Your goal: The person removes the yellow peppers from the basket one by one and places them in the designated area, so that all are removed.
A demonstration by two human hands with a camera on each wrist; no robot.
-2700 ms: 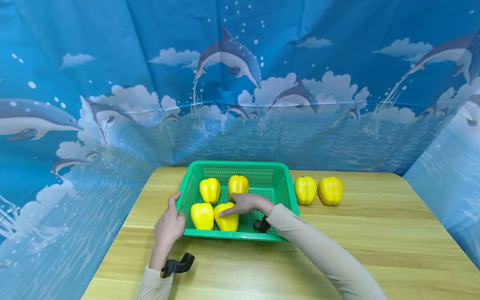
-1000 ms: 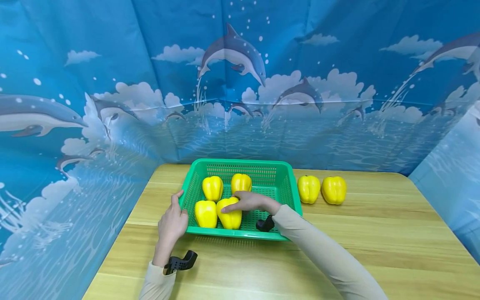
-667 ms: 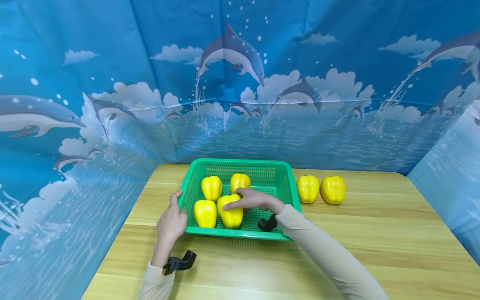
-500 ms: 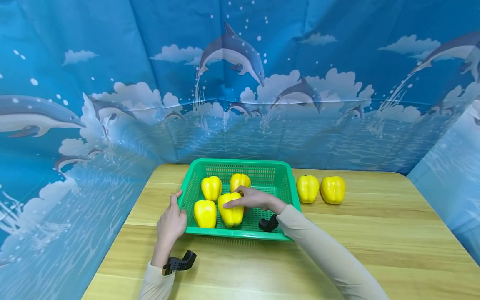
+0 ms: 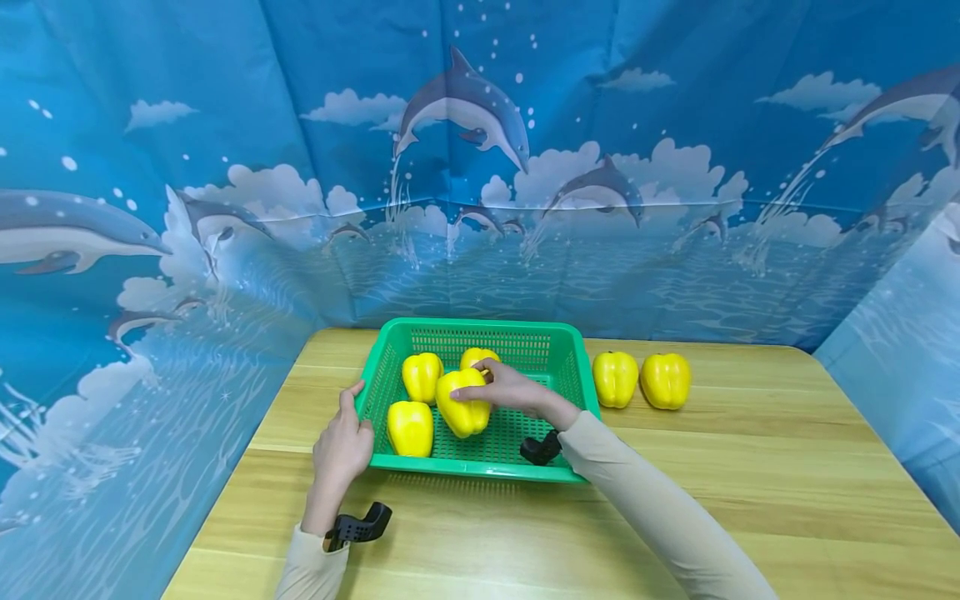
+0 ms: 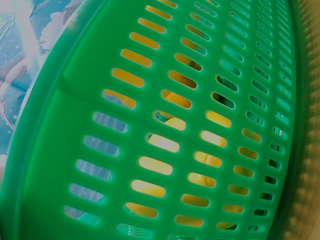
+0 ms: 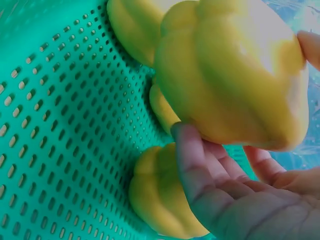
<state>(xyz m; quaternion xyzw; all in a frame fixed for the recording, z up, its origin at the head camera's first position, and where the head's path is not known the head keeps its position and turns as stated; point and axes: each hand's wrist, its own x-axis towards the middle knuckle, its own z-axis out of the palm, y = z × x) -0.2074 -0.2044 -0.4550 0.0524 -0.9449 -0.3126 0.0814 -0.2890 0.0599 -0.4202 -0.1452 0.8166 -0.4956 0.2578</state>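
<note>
Lifted since the earlier frames, the held pepper [image 5: 463, 402] now hangs clear of the basket [image 5: 577, 379] floor, where before it stood beside the front-left pepper [image 5: 410, 427].

From the head view, the right hand [image 5: 508, 389] grasps this pepper from its right side, fingers curled over its top, above the middle of the basket. Two more peppers stand at the back: one at back left [image 5: 422, 376], one half hidden behind the held pepper [image 5: 480, 357]. The left hand [image 5: 342, 437] rests against the basket's left front corner, thumb up along the rim and fingers on the wall. Two further peppers [image 5: 614, 378] [image 5: 664, 380] stand side by side on the table [image 5: 750, 467], just right of the basket. Only this view shows both hands, the table and the dolphin backdrop [image 5: 480, 167].

From the left wrist, only the slotted wall of the basket [image 6: 165, 125] fills the picture, with yellow showing through the slots; the hand itself is out of sight, so its hold cannot be told from here.

From the right wrist, the pepper [image 7: 235, 75] is seen close, with a finger [image 7: 192, 165] curled under it and a fingertip at its far edge. It is off the mesh floor [image 7: 60, 125], and other peppers lie below it [image 7: 162, 195], which the head view shows less plainly.
</note>
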